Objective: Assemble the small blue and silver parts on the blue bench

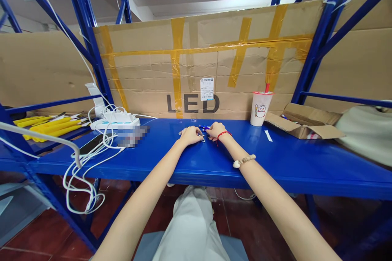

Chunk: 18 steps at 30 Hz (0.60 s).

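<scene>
My left hand (191, 135) rests on the blue tabletop (190, 163) with its fingers bent and drawn together. Something small and pale shows at its fingertips, too small to name. Just to the right, my right hand (217, 131) has its fingers curled in a pinch on a slim blue pen (204, 127). The pen lies crosswise between the two hands, close to the tabletop. My fingers hide part of it. The hands are near each other but apart.
A paper cup (261, 109) with a red straw stands at the right, beside a paper strip (268, 135) and an open cardboard box (306, 122). At left are a power strip (118, 121), tangled white cables (88, 195), a phone (92, 146) and yellow-handled tools (55, 128). Cardboard (147, 85) closes the back.
</scene>
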Motion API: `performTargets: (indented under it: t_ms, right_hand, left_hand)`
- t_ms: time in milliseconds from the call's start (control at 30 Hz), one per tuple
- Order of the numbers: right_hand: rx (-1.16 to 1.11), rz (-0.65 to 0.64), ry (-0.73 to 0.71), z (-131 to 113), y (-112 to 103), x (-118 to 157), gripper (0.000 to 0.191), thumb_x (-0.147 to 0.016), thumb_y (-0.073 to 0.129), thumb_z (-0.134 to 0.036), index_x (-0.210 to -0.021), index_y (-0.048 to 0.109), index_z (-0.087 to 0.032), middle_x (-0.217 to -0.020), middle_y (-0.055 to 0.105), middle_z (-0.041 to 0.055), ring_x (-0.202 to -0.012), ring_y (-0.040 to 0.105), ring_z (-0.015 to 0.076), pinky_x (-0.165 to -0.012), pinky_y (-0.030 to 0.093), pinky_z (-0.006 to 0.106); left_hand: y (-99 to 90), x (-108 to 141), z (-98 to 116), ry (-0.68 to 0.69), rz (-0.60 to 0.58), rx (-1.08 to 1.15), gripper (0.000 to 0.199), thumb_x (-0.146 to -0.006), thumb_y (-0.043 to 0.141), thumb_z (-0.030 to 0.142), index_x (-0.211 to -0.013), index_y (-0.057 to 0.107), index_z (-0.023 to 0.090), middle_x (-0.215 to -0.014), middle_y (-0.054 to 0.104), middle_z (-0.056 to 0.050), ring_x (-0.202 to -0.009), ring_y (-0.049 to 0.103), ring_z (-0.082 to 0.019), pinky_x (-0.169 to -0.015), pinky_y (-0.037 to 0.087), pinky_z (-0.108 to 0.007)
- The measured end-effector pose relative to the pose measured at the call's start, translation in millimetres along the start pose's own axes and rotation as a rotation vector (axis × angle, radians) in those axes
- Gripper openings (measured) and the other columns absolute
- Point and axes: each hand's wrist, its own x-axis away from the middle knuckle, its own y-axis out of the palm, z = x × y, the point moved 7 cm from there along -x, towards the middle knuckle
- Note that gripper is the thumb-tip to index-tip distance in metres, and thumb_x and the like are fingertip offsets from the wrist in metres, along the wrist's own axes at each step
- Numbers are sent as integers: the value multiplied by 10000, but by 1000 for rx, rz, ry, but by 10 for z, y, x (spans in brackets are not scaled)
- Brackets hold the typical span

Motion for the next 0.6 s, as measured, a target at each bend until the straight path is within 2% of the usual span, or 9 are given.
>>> performTargets:
  t_ms: [100,267,367,500,600]
  right_hand:
    - [-161,-74,-1,-30,95,-6,145,-752,528,-181,-773,651,-108,-670,664,87,-561,627,139,-555,514,200]
    - [-346,-97,-5,-125,123,57,135,-759,523,-140,-816,645,-131,-707,671,65,-596,636,139,-515,512,165]
    - [-539,-155,13,-187,182,85,169,-823,481,-168,-921,607,-112,-704,661,73,-584,633,137,-540,531,199]
    - [-805,-314,13,-291,313,118,214,-890,408,-226,-976,544,-84,-696,641,88,-590,634,140,-568,552,265]
    - [-821,-292,-2,-292,304,113,263,-897,396,-297,-1007,518,-92,-730,635,92,-564,630,140,-528,552,274]
  left_hand:
    - [10,-7,-30,-35,2,37,205,-626,595,305,-798,673,223,-771,654,4,-762,590,-163,-707,439,-253]
    - [36,-46,-82,-60,20,202,220,-626,595,309,-804,661,197,-769,658,6,-746,593,-147,-679,443,-231]
    - [33,-65,-94,-66,26,288,188,-633,585,279,-774,660,179,-752,658,1,-748,594,-144,-691,446,-222]
    - [-10,-83,-118,-75,79,353,158,-657,569,262,-740,658,162,-756,664,-17,-775,597,-151,-705,451,-221]
    - [-59,-92,-206,-137,170,380,199,-668,573,286,-799,656,162,-798,668,-34,-784,603,-155,-705,459,-227]
